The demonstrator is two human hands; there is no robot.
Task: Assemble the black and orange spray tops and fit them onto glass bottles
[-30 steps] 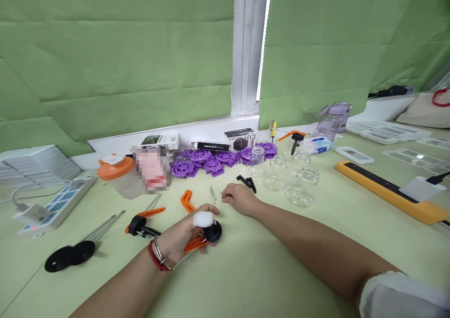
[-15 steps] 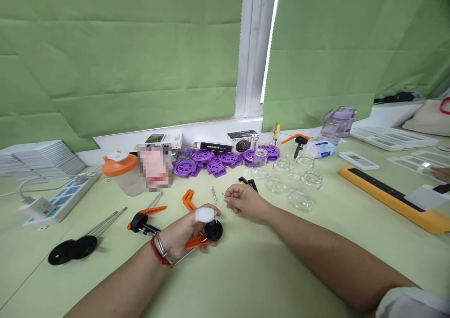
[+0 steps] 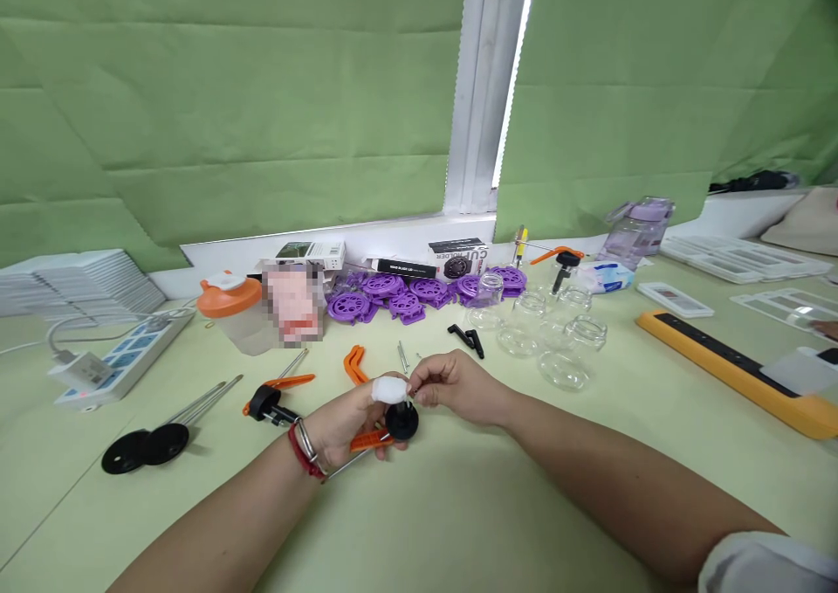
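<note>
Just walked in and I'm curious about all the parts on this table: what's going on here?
A person sits at a pale green table. The left hand, one finger wrapped in white tape, grips an orange-and-black handle assembly with a metal rod. The right hand is closed beside it, apparently pinching something small. Purple wheels, glass jars and more orange handles lie beyond.
</note>
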